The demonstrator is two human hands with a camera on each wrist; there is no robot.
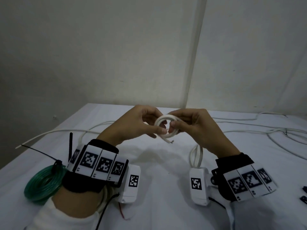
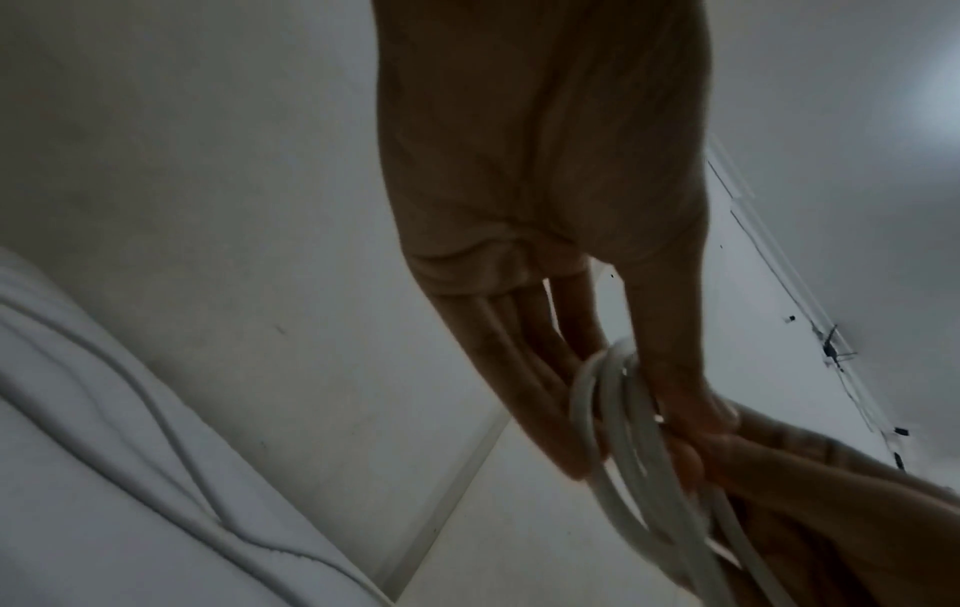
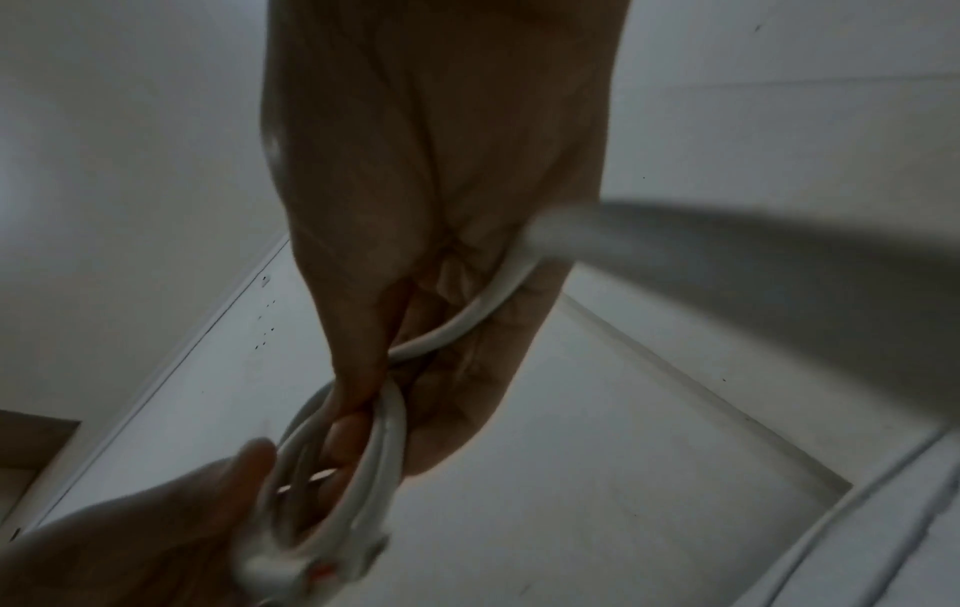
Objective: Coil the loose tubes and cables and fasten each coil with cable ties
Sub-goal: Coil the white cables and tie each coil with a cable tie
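Holding a small white cable coil (image 1: 167, 128) above the white surface (image 1: 157, 163), left hand (image 1: 139, 125) and right hand (image 1: 194, 125) both pinch it; green tube coil (image 1: 43, 183), cable-tied, lies at near left.

White tablecloth (image 1: 157, 163) — pale wall (image 1: 99, 47)

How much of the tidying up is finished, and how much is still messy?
One is done: the green tube coil lies tied with a black cable tie. Now the left hand and right hand hold a small white cable coil, not tied yet. Loose white cables still sprawl on the table.
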